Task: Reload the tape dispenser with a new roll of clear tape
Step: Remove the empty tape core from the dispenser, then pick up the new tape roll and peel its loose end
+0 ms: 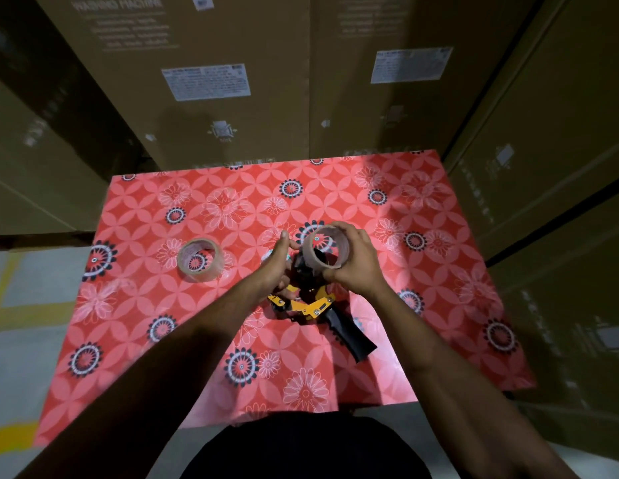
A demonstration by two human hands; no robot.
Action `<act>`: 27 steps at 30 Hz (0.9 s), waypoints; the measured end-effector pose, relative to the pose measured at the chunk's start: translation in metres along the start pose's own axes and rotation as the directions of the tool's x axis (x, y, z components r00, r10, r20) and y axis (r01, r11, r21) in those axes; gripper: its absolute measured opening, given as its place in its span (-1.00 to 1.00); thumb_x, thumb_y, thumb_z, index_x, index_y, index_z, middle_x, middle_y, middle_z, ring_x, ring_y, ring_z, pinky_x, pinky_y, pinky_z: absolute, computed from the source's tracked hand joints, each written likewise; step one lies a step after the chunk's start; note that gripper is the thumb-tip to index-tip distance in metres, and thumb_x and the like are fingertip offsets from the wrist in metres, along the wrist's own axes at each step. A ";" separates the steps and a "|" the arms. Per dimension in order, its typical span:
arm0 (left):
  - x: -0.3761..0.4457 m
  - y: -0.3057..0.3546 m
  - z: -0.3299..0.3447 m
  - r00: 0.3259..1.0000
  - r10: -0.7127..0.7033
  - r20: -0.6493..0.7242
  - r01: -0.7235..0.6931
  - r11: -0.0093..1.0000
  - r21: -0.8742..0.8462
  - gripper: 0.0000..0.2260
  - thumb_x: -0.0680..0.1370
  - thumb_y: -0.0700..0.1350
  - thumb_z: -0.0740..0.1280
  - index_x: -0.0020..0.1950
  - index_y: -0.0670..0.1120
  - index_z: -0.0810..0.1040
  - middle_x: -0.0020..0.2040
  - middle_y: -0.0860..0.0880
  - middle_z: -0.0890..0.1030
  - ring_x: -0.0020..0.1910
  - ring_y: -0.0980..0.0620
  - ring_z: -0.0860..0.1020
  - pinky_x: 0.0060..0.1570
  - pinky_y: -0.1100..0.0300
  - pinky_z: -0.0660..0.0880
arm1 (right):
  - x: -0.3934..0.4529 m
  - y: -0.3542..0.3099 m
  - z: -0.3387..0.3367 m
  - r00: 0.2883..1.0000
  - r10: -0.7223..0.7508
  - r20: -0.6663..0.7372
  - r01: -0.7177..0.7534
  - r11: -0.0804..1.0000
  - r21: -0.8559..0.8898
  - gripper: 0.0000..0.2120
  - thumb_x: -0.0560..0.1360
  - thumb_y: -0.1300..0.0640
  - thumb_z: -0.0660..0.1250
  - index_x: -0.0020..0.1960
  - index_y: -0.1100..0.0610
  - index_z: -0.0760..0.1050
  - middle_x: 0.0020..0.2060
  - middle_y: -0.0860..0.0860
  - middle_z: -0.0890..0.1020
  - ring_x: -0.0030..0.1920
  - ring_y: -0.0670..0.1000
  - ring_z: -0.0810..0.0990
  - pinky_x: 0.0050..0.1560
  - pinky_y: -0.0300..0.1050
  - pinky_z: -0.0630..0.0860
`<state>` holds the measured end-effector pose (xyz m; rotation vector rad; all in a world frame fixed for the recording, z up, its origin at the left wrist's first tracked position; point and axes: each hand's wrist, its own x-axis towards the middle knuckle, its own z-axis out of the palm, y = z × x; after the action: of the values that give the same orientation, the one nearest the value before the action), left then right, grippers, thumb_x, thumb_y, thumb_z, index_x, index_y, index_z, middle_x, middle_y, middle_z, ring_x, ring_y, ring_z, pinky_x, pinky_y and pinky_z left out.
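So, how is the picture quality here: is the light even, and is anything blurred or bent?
In the head view the light is uneven: the table is bright at its far right and centre, while the boxes around it are dim. The wide lens bends straight edges outward. The box labels and the picture's corners are soft; the right hand, core and tape roll are fairly sharp.

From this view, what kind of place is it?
Probably a warehouse or stockroom packing spot: tall brown cardboard cartons with white shipping labels crowd a small table under a red flowered cloth, above bare grey concrete floor.
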<state>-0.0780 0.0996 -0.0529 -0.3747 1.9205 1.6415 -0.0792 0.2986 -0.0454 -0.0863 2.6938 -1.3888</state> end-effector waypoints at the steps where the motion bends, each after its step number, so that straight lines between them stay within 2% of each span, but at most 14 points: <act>1: 0.000 -0.001 -0.002 1.000 0.023 0.008 -0.023 1.000 -0.007 -0.37 0.59 0.41 -0.13 0.42 0.03 0.32 0.12 -0.30 0.56 -0.55 0.11 0.42 -0.36 0.03 0.65 | 0.001 0.001 -0.006 0.999 0.022 -0.035 -0.022 1.000 0.007 -0.08 0.09 0.01 0.52 0.45 0.02 0.38 0.21 0.08 0.45 0.21 0.09 0.47 0.14 -0.14 0.41; 4: -0.005 -0.005 -0.004 0.996 0.068 0.063 -0.072 0.996 0.058 -0.60 0.63 0.34 0.06 0.39 0.19 0.30 0.27 -0.13 0.49 -0.41 0.00 0.65 -0.31 0.08 0.64 | 0.006 0.016 -0.025 0.982 0.112 -0.151 -0.122 0.991 -0.062 -0.11 0.21 -0.12 0.59 0.48 0.01 0.37 0.27 0.10 0.51 0.26 0.09 0.48 0.22 -0.14 0.37; 6: -0.007 -0.008 -0.003 0.991 0.131 0.009 -0.129 0.960 0.248 -0.68 0.61 0.24 0.26 0.33 0.25 0.32 0.25 -0.01 0.47 -0.30 0.02 0.67 -0.30 0.11 0.61 | 0.009 0.029 -0.036 0.964 0.166 -0.209 -0.195 0.973 -0.126 -0.15 0.27 -0.17 0.57 0.48 0.00 0.38 0.31 0.10 0.53 0.33 0.12 0.48 0.30 -0.05 0.41; 9: -0.009 -0.019 -0.002 0.936 0.327 -0.129 -0.188 0.776 0.602 -0.59 0.53 0.12 0.43 0.33 0.13 0.41 0.20 0.03 0.45 0.00 0.02 0.56 -0.16 0.18 0.45 | 0.014 0.042 -0.046 0.955 0.201 -0.219 -0.245 0.949 -0.199 -0.15 0.27 -0.19 0.55 0.49 -0.02 0.36 0.31 0.10 0.52 0.32 0.14 0.50 0.23 -0.03 0.45; 11: -0.015 -0.028 0.000 0.913 0.387 -0.127 -0.195 0.690 0.697 -0.64 0.50 0.09 0.45 0.25 0.09 0.47 0.12 0.04 0.41 0.01 0.04 0.51 -0.20 0.23 0.36 | 0.019 0.045 -0.047 0.952 0.224 -0.208 -0.268 0.939 -0.215 -0.13 0.27 -0.18 0.56 0.50 -0.05 0.34 0.29 0.12 0.50 0.27 0.15 0.53 0.12 -0.10 0.43; 13: -0.021 -0.036 0.000 0.897 0.431 -0.101 -0.213 0.620 0.755 -0.74 0.48 0.10 0.44 0.13 0.11 0.52 0.05 0.07 0.38 -0.03 0.09 0.46 -0.23 0.25 0.33 | 0.026 0.046 -0.045 0.953 0.245 -0.180 -0.281 0.936 -0.212 -0.12 0.26 -0.10 0.60 0.50 -0.02 0.34 0.29 0.15 0.47 0.25 0.16 0.54 0.13 -0.10 0.44; 16: -0.027 -0.045 0.001 0.864 0.500 -0.053 -0.256 0.528 0.809 -0.84 0.48 0.06 0.45 0.01 0.16 0.54 -0.03 0.12 0.39 -0.02 0.13 0.42 -0.21 0.34 0.29 | 0.030 0.047 -0.042 0.960 0.267 -0.079 -0.278 0.929 -0.244 -0.11 0.24 0.14 0.66 0.50 0.09 0.37 0.30 0.19 0.44 0.27 0.18 0.52 0.28 -0.05 0.47; 18: -0.031 -0.050 0.003 0.844 0.535 -0.043 -0.259 0.475 0.841 -0.88 0.49 -0.02 0.46 -0.04 0.13 0.56 -0.06 0.13 0.40 0.00 0.11 0.40 -0.18 0.34 0.30 | 0.024 0.045 -0.043 0.966 0.244 -0.085 -0.258 0.938 -0.231 -0.17 0.27 0.22 0.63 0.48 0.13 0.40 0.29 0.20 0.44 0.24 0.17 0.54 0.26 -0.10 0.47; 21: -0.034 -0.057 0.005 0.812 0.581 -0.052 -0.268 0.451 0.851 -0.89 0.50 -0.11 0.47 -0.08 0.08 0.59 -0.06 0.14 0.40 0.02 0.13 0.35 -0.04 0.23 0.39 | 0.004 0.035 -0.040 0.979 0.089 -0.186 -0.137 0.954 -0.267 -0.38 0.41 0.18 0.53 0.43 0.08 0.46 0.24 0.16 0.49 0.08 0.06 0.60 0.10 -0.13 0.57; 23: -0.036 -0.060 0.005 0.795 0.605 -0.045 -0.288 0.442 0.849 -0.90 0.51 -0.12 0.47 -0.09 0.06 0.58 -0.06 0.15 0.40 0.02 0.14 0.35 -0.03 0.21 0.40 | -0.015 0.024 -0.029 0.987 -0.092 -0.131 0.050 0.955 -0.291 -0.51 0.50 0.10 0.45 0.42 0.04 0.48 0.27 0.11 0.53 0.01 -0.06 0.60 -0.03 -0.11 0.61; 25: -0.037 -0.060 0.005 0.781 0.623 -0.035 -0.303 0.428 0.851 -0.91 0.51 -0.12 0.46 -0.04 0.02 0.59 -0.05 0.14 0.43 0.03 0.14 0.36 -0.04 0.19 0.43 | -0.035 0.015 -0.010 0.966 -0.229 0.123 0.255 0.921 -0.296 -0.44 0.52 -0.04 0.40 0.47 0.06 0.42 0.36 0.11 0.50 0.24 0.07 0.52 0.20 0.03 0.53; 27: -0.037 -0.061 0.005 0.780 0.625 -0.038 -0.301 0.428 0.852 -0.87 0.51 -0.12 0.46 0.02 -0.02 0.59 -0.03 0.10 0.47 0.03 0.11 0.38 -0.06 0.18 0.43 | -0.050 0.013 0.013 0.889 -0.260 0.376 0.410 0.817 -0.404 -0.30 0.54 -0.21 0.32 0.57 0.06 0.27 0.53 0.07 0.35 0.49 0.14 0.29 0.42 0.11 0.31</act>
<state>-0.0129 0.0862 -0.0804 0.3403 3.0278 0.7416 -0.0283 0.3005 -0.0606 -0.7936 2.7580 -0.6480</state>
